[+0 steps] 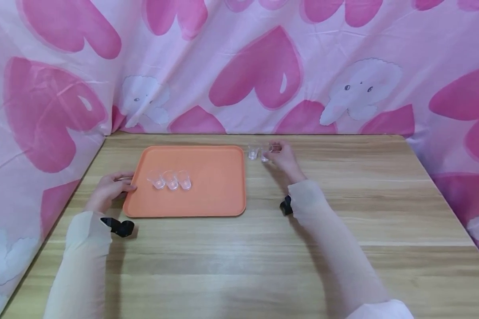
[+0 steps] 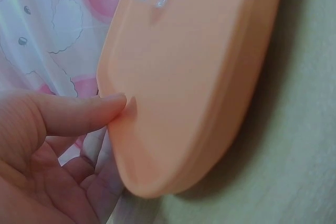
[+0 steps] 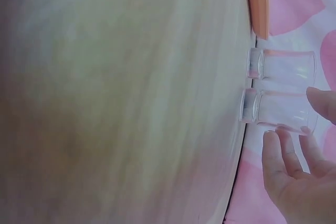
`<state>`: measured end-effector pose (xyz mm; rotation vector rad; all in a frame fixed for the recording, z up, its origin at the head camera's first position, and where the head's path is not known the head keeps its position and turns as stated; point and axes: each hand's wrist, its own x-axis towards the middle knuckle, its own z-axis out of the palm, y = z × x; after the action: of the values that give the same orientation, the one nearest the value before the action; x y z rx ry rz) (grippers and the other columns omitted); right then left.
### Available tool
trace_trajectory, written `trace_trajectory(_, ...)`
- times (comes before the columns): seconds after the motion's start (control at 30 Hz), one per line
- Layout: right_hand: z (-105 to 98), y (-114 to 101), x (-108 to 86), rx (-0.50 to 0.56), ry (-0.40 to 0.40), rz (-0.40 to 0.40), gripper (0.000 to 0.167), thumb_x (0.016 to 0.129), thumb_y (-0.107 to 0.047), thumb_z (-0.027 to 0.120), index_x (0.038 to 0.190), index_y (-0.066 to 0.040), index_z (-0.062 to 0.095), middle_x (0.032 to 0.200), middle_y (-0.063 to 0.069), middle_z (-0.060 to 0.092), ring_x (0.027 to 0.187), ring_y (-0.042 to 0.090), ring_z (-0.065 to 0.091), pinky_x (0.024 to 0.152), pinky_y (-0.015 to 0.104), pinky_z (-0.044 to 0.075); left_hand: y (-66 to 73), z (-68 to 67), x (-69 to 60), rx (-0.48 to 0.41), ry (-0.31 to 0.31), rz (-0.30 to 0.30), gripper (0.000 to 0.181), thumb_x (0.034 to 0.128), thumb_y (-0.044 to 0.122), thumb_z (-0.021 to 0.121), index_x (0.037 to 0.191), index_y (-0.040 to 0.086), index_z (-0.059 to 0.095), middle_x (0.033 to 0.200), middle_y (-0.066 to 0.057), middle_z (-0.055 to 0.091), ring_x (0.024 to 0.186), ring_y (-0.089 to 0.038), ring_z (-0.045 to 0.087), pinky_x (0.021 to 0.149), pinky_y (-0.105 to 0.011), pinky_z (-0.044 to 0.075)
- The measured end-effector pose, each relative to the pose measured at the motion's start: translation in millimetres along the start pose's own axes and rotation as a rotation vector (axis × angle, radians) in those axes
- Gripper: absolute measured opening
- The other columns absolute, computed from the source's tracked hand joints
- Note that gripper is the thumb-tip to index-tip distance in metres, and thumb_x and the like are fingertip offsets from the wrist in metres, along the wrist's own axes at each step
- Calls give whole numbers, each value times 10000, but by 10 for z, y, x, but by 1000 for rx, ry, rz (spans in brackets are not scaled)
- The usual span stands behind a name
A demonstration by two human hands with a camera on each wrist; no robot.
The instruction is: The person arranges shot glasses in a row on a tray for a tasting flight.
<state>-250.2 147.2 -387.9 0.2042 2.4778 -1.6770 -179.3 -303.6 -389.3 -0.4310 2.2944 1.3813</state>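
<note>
An orange tray (image 1: 215,181) lies on the table with three clear glasses (image 1: 171,180) in a row on it. The left hand (image 1: 109,189) grips the tray's left edge, its thumb over the rim in the left wrist view. Just right of the tray, two clear glasses stand side by side near the table's back edge. Around the right one of these, a glass (image 3: 283,109), the right hand (image 1: 285,160) has its thumb and fingers. The other glass (image 1: 253,152) stands beside it, between that hand and the tray.
The wooden table (image 1: 223,266) reaches back to a pink curtain (image 1: 259,57) with hearts, which also hangs at both sides. A black wrist device (image 1: 121,227) sits at the left wrist and another (image 1: 286,206) at the right.
</note>
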Motion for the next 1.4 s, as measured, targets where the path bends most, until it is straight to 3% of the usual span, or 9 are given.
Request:
trace_trajectory(0.1, -10, -1, -14, 10, -1, 11, 483, 874, -28, 614, 1323, 48, 456, 1216, 188, 523, 1121, 262, 502, 1010, 361, 460, -10, -15, -11, 16, 2, -14, 718, 907, 118, 595, 1504, -2, 215, 1346, -103, 569, 733, 157, 551, 721, -107, 514)
trace_trajectory(0.23, -73, 10, -43, 3, 3, 25, 474, 891, -78, 611, 1320, 38, 445, 1251, 176, 509, 1157, 266, 489, 1013, 360, 443, 1, 0, -14, 23, 3, -31, 715, 914, 131, 588, 1507, 3, 210, 1500, -243, 313, 727, 156, 548, 716, -109, 514)
trace_trajectory(0.53, -195, -63, -62, 23, 56, -22, 427, 893, -99, 622, 1255, 42, 446, 1150, 102, 499, 1165, 267, 492, 1045, 360, 433, 23, 19, -10, 19, 8, -35, 707, 917, 119, 573, 1507, -2, 203, 1500, -252, 288, 715, 164, 532, 705, -103, 508)
trace_trajectory(0.7, -162, -198, -105, 65, 63, -73, 447, 877, -86, 640, 1261, 32, 445, 1193, 135, 516, 1214, 290, 507, 1073, 360, 426, 9, 15, -11, 8, 6, -18, 712, 907, 99, 587, 1501, -14, 213, 1493, -233, 325, 731, 165, 540, 719, -110, 516)
trace_trajectory(0.87, -43, -354, -185, 134, 46, -114, 430, 868, -42, 635, 1242, 48, 442, 1108, 87, 518, 1153, 254, 541, 1003, 313, 477, 15, 12, -7, -4, 4, -7, 715, 902, 90, 583, 1501, -16, 209, 1503, -248, 279, 731, 175, 534, 721, -105, 515)
trace_trajectory(1.17, 312, -472, -329, 169, -39, -166, 344, 842, -11, 647, 1145, 38, 491, 966, 20, 521, 957, 148, 567, 732, 135, 482, 48, 48, -17, 18, 39, 0, 691, 898, 81, 561, 1498, -10, 230, 1491, -280, 328, 714, 165, 508, 700, -97, 505)
trace_trajectory(1.4, 611, -482, -428, 155, -145, -179, 357, 842, -14, 648, 1164, 48, 506, 1015, 81, 543, 969, 173, 565, 769, 176, 491, 39, 85, -26, 39, 99, -16, 652, 887, 103, 548, 1483, 10, 300, 1416, -242, 458, 723, 116, 520, 688, -112, 494)
